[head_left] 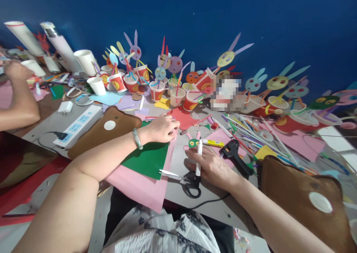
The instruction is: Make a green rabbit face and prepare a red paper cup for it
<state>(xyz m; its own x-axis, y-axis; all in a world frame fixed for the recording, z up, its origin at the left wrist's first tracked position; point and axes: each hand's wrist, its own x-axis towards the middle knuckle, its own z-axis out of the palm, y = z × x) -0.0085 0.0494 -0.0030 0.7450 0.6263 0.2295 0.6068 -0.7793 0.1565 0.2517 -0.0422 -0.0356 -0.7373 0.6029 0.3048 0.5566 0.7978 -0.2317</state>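
My right hand (212,167) is closed around a white marker (199,158) that stands nearly upright between thumb and fingers. Just beyond its fingertips lies a small green paper face (193,143) with yellow eyes and pink ears. My left hand (164,128), a bracelet on its wrist, rests with curled fingers above the top edge of a green sheet (147,156); whatever its fingers hold is hidden. Pink paper (139,188) lies under the green sheet. Scissors (193,190) with black handles lie partly open beside my right hand, blades over the green sheet's corner.
A black glue gun (237,158) and yellow marker (213,143) lie right of centre. Brown cushions (301,197) flank both arms. A power strip (79,125) is at left. Rabbit-faced cups (157,91) line the blue wall. Another person's arm (21,97) reaches in far left.
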